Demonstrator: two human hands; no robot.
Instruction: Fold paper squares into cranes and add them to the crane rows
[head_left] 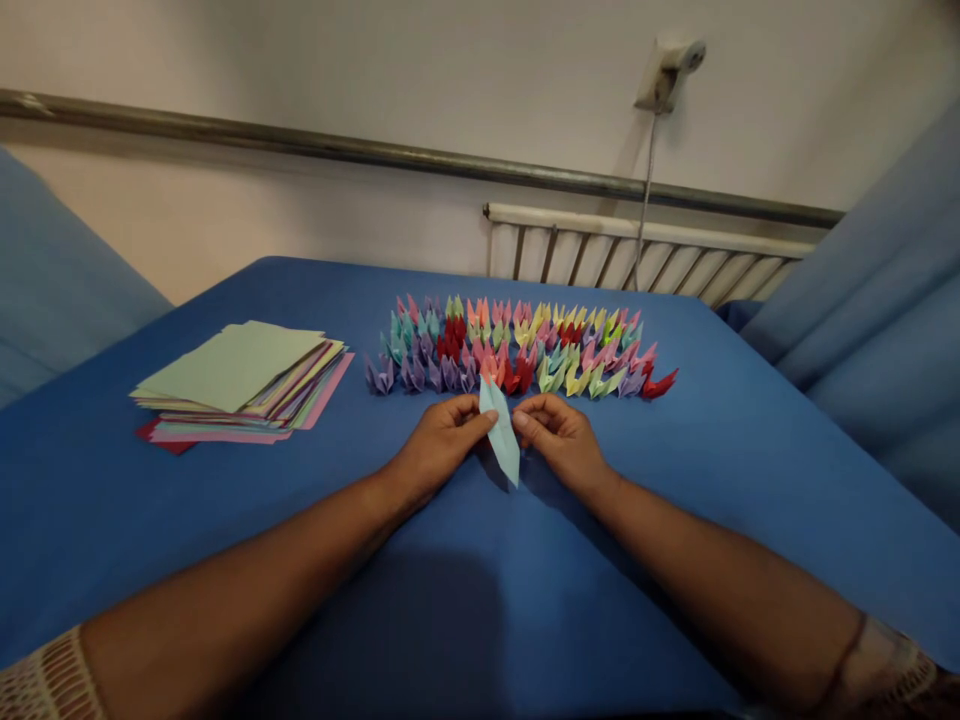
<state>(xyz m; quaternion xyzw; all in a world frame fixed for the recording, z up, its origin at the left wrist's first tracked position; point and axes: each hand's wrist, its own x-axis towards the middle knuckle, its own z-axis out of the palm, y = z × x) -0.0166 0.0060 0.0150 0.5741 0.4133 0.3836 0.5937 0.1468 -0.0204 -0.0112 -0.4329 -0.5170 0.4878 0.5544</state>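
One folded pale-blue paper (pixel 505 440) is slanting in front of paper birds (pixel 520 374); the left hand (pixel 448 440) is pinching it, the right hand (pixel 562 440) is curling beside it, its grip unclear. A light, steady pinch should be avoiding stray creases.

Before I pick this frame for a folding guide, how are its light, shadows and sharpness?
Head view: dim light overall; head view: a broad soft shadow darkens the blue cloth near the bottom; head view: the light-blue paper stands out without strong glare, while the folded figures behind show less fine detail.
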